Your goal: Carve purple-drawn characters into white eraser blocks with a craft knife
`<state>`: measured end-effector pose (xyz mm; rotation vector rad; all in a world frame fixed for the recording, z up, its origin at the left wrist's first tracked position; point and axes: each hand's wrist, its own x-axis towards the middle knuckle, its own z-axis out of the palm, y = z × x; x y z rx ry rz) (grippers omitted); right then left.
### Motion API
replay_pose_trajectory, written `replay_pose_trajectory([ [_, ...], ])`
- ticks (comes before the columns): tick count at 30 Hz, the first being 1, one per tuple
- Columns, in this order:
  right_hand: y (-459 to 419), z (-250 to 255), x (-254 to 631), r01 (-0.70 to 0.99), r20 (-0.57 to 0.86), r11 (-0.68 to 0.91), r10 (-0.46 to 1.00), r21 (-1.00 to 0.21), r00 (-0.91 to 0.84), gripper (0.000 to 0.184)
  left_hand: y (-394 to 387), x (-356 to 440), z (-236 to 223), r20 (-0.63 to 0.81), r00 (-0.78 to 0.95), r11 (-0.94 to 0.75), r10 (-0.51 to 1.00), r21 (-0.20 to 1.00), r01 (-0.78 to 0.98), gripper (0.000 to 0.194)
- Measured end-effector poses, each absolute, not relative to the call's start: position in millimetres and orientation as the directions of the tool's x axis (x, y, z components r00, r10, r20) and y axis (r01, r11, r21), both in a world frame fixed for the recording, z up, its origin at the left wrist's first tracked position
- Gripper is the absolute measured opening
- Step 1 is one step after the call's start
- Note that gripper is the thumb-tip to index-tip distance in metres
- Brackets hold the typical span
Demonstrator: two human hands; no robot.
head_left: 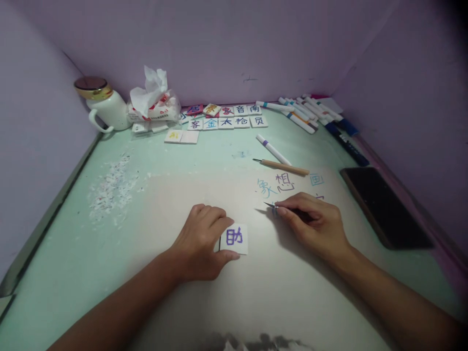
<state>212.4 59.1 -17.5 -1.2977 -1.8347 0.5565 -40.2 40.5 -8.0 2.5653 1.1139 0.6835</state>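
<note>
My left hand (204, 241) grips a small white square tile (240, 247) by its upper and lower edges, thumb at the bottom and fingers at the top. A purple character is drawn on the tile, which lies flat on the pale work surface (204, 312). To its right, my right hand (314, 222) holds a craft knife (271, 205) like a pen. The thin pointed blade faces left, above the surface and apart from the tile. Most of the knife's handle is hidden in my fingers. Blue and purple characters (284, 182) are written on the surface beyond this hand.
A wooden-handled carving tool (285, 167) and a white marker (273, 149) lie ahead. Character tiles (225, 123) line the back, beside a tissue pack (157, 111) and a lidded mug (109, 108). White shavings (113, 192) are scattered left. Several markers (307, 109) and a phone (383, 204) lie right.
</note>
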Motion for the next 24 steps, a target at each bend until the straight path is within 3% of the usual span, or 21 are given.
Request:
replay_pose_trajectory([
  [12, 47.9, -13.4, 208.4, 0.585, 0.412, 0.453, 0.886, -0.673, -0.213, 0.011, 39.5, -40.2, -6.5, 0.298, 0.601, -0.667, 0.742, 0.42, 0.615, 0.047],
  [18, 45.1, -14.9, 204.7, 0.66, 0.472, 0.453, 0.866, -0.6, -0.165, 0.015, 39.9, -39.9, -6.0, 0.301, 0.599, -0.667, 0.742, 0.423, 0.613, 0.046],
  [22, 44.7, -15.5, 202.3, 0.726, 0.428, 0.379, 0.895, -0.574, -0.128, 0.018, 39.6, -39.8, -6.8, 0.313, 0.599, -0.673, 0.737, 0.415, 0.612, 0.046],
  [24, 41.3, -10.3, 199.6, 0.701, 0.362, 0.331, 0.926, -0.632, -0.111, 0.02, 39.1, -39.5, -6.5, 0.348, 0.579, -0.676, 0.737, 0.406, 0.615, 0.043],
])
